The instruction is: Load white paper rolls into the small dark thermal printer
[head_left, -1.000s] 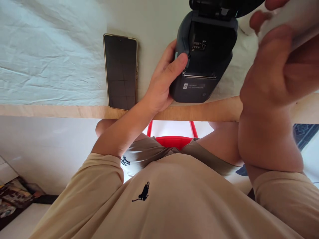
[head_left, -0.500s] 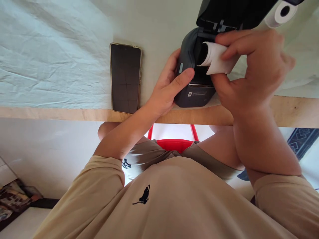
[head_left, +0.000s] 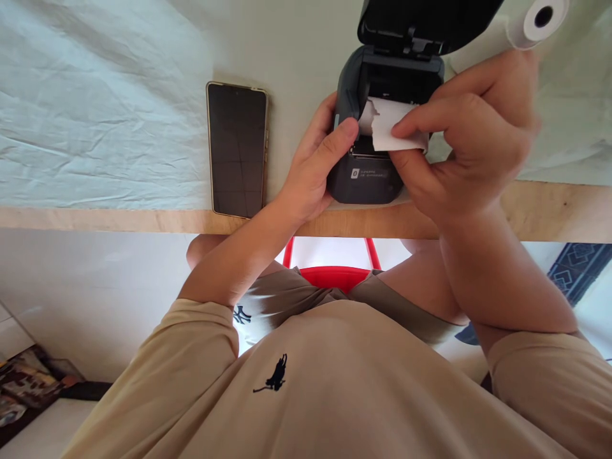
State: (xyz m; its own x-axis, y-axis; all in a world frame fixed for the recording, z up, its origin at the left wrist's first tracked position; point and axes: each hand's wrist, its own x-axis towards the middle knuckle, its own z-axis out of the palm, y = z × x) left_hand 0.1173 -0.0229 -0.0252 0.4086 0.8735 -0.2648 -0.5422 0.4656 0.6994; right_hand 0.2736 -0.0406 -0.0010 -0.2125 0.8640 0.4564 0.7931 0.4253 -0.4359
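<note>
A dark grey receipt printer [head_left: 370, 182] stands near the table's front edge with its black lid [head_left: 425, 22] raised. My left hand [head_left: 318, 162] is closed round the printer's left side, thumb on the rim of its paper bay. Between the thumb and fingers of my right hand [head_left: 463, 137] is the loose end of a white paper roll [head_left: 387, 124]. The paper's torn edge points left, and it lies over the front of the bay. Most of the roll sits down inside or is covered by my fingers.
A smartphone [head_left: 238, 150] with a dark screen lies left of the printer, over the table's bare wooden edge [head_left: 105, 218]. Another white paper roll [head_left: 540, 22] is at the back right, beyond my right hand. A pale cloth [head_left: 119, 115] covers the table.
The paper roll has gone lower into the printer's bay, and its loose end now faces up and forward. The printer, its lid and both hands have shifted slightly left.
</note>
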